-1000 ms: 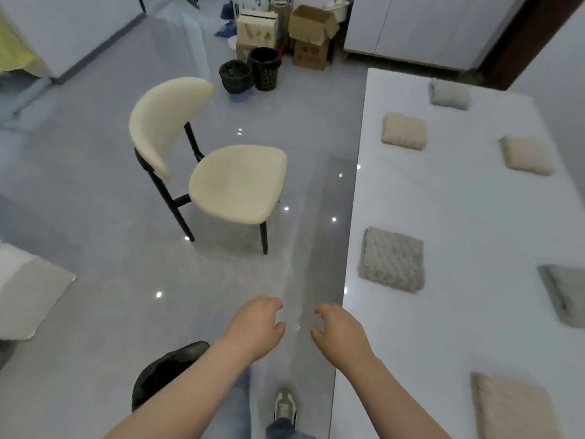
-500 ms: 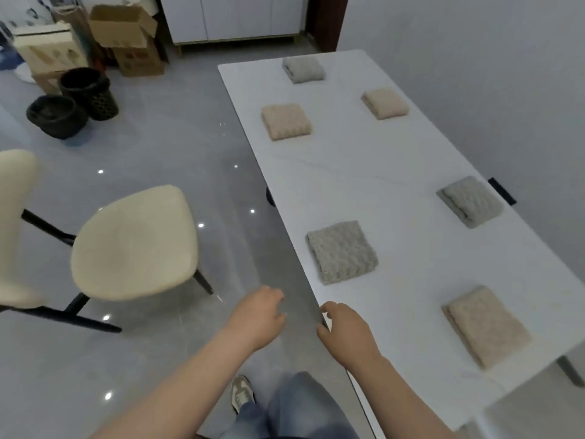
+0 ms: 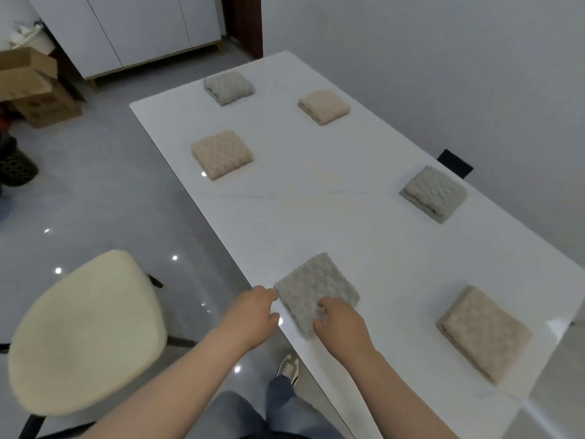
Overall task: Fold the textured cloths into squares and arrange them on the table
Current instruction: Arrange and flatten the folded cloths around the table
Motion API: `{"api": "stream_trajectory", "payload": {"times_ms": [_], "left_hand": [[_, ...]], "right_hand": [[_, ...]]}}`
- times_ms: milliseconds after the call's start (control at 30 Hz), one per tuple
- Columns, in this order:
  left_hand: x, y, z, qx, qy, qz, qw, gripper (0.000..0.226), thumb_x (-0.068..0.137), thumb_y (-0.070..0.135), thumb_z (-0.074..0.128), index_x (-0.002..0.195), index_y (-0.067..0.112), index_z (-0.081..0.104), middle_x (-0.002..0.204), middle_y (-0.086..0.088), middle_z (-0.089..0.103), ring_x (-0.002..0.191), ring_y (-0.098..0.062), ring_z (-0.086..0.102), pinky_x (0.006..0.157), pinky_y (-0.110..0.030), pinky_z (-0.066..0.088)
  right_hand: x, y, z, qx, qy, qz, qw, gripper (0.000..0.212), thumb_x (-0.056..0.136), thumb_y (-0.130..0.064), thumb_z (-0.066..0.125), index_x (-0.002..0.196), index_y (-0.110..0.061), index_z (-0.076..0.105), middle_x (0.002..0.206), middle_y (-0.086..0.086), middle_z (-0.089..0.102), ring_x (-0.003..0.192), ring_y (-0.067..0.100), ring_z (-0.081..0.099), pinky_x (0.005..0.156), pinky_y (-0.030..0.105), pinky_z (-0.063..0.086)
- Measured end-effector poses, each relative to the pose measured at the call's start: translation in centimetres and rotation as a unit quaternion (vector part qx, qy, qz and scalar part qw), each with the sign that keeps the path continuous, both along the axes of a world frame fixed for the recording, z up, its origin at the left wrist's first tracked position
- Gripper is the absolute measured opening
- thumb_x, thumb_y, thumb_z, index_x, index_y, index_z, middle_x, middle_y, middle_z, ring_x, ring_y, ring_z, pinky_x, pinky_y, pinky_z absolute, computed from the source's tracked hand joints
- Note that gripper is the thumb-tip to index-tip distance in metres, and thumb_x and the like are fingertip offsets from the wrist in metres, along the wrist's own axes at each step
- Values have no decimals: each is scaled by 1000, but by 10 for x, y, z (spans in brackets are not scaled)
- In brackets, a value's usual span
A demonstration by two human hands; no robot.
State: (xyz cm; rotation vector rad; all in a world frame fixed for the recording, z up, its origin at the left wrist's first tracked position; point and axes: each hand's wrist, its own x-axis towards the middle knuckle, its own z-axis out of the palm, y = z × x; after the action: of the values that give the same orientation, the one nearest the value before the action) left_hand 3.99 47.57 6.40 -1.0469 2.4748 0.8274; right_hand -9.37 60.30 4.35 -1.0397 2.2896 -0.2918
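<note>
Right hand (image 3: 343,324) down on near-right part of near grey cloth (image 3: 311,289), fingers bent onto it; pinch or mere press, can't tell. Left hand (image 3: 253,315) just beside, loosely curled, fingertips touching cloth's left corner, nothing held. Cloth flat, folded square, at near edge of white surface (image 3: 316,223). Further out, 5 more folded squares, well apart: near beige cloth (image 3: 484,334) to the right, mid grey cloth (image 3: 433,193) by wall side, mid beige cloth (image 3: 221,153) on left side, far grey cloth (image 3: 228,87) & far beige cloth (image 3: 323,106) at far end. Off the surface: cream chair (image 3: 85,331) on left, cardboard boxes (image 3: 31,90) & white cabinet (image 3: 142,26) at back.
</note>
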Motion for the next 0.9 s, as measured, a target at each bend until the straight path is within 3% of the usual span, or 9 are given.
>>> {"api": "stream_trajectory", "payload": {"times_ms": [267, 567, 767, 900], "left_hand": [[-41, -29, -19, -6, -34, -116, 993, 32, 90, 18, 44, 119, 10, 52, 117, -8, 54, 103, -25, 55, 88, -39, 48], [-73, -57, -35, 19, -12, -259, 966, 34, 88, 19, 49, 121, 17, 54, 121, -3, 48, 99, -22, 56, 84, -32, 48], [-73, -72, -48, 18, -22, -325, 945, 32, 88, 18, 51, 119, 13, 54, 122, -5, 44, 92, -22, 57, 81, -33, 51], [-70, -74, -54, 14, -36, -350, 936, 36, 86, 19, 51, 122, 13, 49, 126, -7, 38, 92, -24, 56, 77, -33, 51]], "right_hand": [[-11, -9, -14, 32, 3, -72, 997, 26, 89, -24, 50, 112, -13, 50, 113, 6, 51, 90, 20, 53, 66, 26, 40], [15, -14, -24, 25, -26, -248, 968, 63, 79, -29, 60, 135, -21, 34, 122, 4, 37, 89, 21, 55, 71, 30, 52], [28, -28, -28, 34, -17, -296, 955, 72, 79, -29, 64, 140, -22, 26, 118, 4, 35, 77, 18, 45, 61, 22, 41], [30, -31, -33, 56, -26, -312, 948, 77, 81, -31, 62, 144, -25, 18, 114, 5, 39, 72, 18, 47, 60, 24, 45]]}}
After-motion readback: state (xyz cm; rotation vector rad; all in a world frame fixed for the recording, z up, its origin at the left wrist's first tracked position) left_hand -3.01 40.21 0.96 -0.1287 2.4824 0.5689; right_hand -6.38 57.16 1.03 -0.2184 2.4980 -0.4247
